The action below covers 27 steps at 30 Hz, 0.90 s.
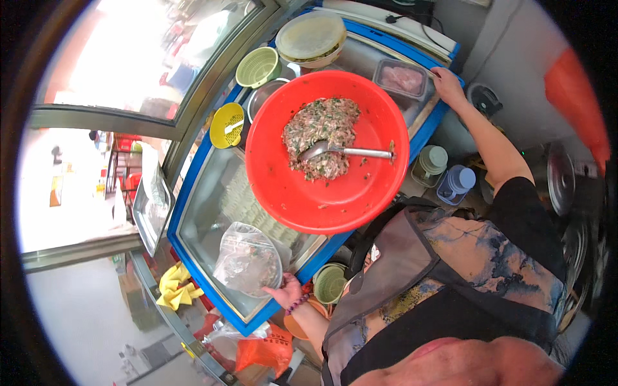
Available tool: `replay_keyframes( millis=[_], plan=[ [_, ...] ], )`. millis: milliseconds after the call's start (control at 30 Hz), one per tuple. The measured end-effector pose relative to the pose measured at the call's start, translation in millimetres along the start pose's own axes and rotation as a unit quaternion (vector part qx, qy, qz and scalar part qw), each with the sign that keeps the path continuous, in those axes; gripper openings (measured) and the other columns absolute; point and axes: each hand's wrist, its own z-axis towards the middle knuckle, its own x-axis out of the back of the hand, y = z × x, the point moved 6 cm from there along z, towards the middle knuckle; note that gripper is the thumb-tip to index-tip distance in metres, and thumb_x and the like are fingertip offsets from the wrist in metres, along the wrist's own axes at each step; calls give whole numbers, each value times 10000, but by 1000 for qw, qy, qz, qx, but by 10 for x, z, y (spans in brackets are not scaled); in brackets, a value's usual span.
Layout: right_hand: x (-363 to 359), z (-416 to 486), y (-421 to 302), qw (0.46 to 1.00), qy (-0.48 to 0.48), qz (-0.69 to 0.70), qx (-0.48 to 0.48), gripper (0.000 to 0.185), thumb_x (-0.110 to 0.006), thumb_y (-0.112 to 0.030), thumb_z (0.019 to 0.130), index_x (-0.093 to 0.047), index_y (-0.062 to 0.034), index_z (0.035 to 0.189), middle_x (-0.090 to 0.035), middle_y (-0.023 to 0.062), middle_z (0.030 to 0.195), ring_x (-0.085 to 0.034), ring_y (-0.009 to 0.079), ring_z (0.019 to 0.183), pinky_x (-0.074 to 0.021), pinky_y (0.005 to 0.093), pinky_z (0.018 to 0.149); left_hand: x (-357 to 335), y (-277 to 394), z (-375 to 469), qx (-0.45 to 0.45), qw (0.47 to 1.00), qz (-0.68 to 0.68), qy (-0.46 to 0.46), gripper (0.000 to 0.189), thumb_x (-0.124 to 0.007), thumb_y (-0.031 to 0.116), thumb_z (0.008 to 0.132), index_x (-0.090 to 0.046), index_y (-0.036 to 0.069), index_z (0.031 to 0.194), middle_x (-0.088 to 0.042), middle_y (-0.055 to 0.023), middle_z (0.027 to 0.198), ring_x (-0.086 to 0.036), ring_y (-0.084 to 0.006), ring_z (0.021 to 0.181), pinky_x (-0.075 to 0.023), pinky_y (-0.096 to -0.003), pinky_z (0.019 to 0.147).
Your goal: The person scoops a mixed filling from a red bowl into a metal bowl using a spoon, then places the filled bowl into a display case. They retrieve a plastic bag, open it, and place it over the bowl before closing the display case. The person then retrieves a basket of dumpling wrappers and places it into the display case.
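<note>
My left hand (287, 291), with a beaded bracelet at the wrist, holds the near edge of a round bowl (260, 270) in a clear plastic bag, over the freezer's glass top. Some minced mixture shows through the bag. My right hand (446, 87) grips the rim of the blue-framed chest freezer (432, 120) at its far right side. Between my hands a large red plastic basin (372, 193) stands on the freezer. In it lie minced meat with chopped greens (321, 125) and a metal spoon (367, 152), its bowl resting in the meat.
A tub of raw meat (401, 79), a lidded container (309, 38), a green colander (258, 67) and a yellow strainer (227, 125) stand around the basin. Pale rows of food show under the glass. Left are a metal tray (152, 212) and yellow cloth (178, 287); plastic containers stand below.
</note>
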Motion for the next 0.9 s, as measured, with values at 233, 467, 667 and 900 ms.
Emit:
replay_keyframes(
  millis=[233, 467, 667, 900],
  plan=[
    [-319, 252, 40, 998, 7, 6, 67, 308, -526, -190, 815, -596, -11, 1055, -581, 207, 1070, -527, 364, 1021, -427, 406, 852, -144, -51, -110, -66, 995, -68, -3, 460, -659, 460, 782, -574, 113, 1072, -606, -4, 999, -532, -138, 713, -503, -231, 565],
    [-452, 220, -86, 997, -9, 41, 57, 361, -547, -231, 837, -577, -4, 1115, -603, 197, 1066, -566, 344, 988, -426, 384, 840, -56, -43, 81, -90, 983, -103, -120, 285, -514, 335, 908, -590, 97, 1045, -651, -44, 1004, -594, -155, 725, -438, -227, 478],
    [-732, 571, 602, 994, -88, -26, 50, 347, -496, -202, 792, -587, 60, 1000, -610, 236, 965, -566, 383, 892, -429, 437, 777, -73, -40, 13, -87, 981, -133, -108, 280, -504, 312, 913, -565, 85, 1065, -642, -34, 966, -590, -151, 730, -470, -236, 538],
    [-618, 802, 794, 992, -99, -74, 1, 477, -490, -346, 808, -603, 62, 1026, -600, 260, 1035, -558, 402, 947, -417, 439, 811, 157, -110, -90, -55, 973, -188, -123, 262, -554, 326, 884, -563, 117, 1042, -638, -29, 929, -592, -145, 706, -467, -249, 513]
  ],
)
